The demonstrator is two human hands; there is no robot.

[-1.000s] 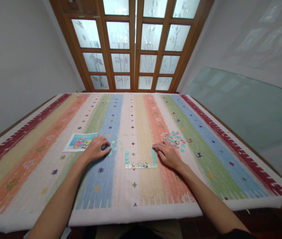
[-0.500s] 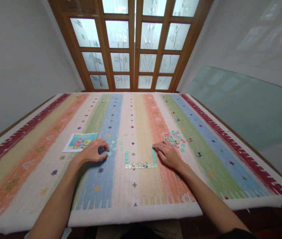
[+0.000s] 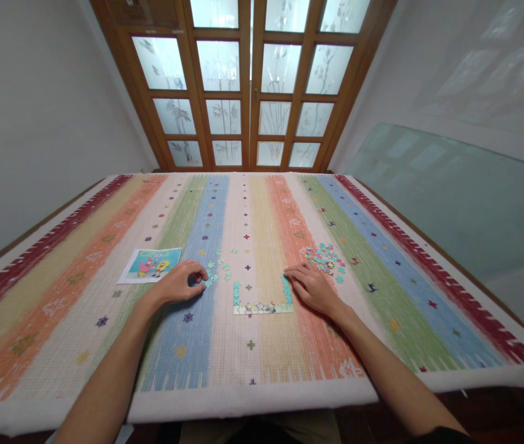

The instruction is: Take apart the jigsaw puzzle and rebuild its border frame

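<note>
My left hand (image 3: 182,283) curls over the blue stripe, thumb and index tips close together at a small teal puzzle piece (image 3: 208,282). Several loose teal pieces (image 3: 211,265) lie just beyond those fingertips. My right hand (image 3: 311,285) rests on the cloth with its fingers stretched out, the tips touching the top of the right side of a partly joined puzzle border (image 3: 264,308). That border forms a U: a pale bottom row with short teal columns at each end. Under the right palm, the surface is hidden.
A heap of mixed puzzle pieces (image 3: 325,258) lies beyond my right hand. A printed cartoon picture (image 3: 151,265) lies beside my left hand. The striped tablecloth (image 3: 253,357) covers the table, whose front edge is close to me. A glass sheet (image 3: 451,191) leans at right.
My left hand has shifted slightly right, and its thumb and index finger have drawn closer together at the teal piece. My right hand stays at the border.
</note>
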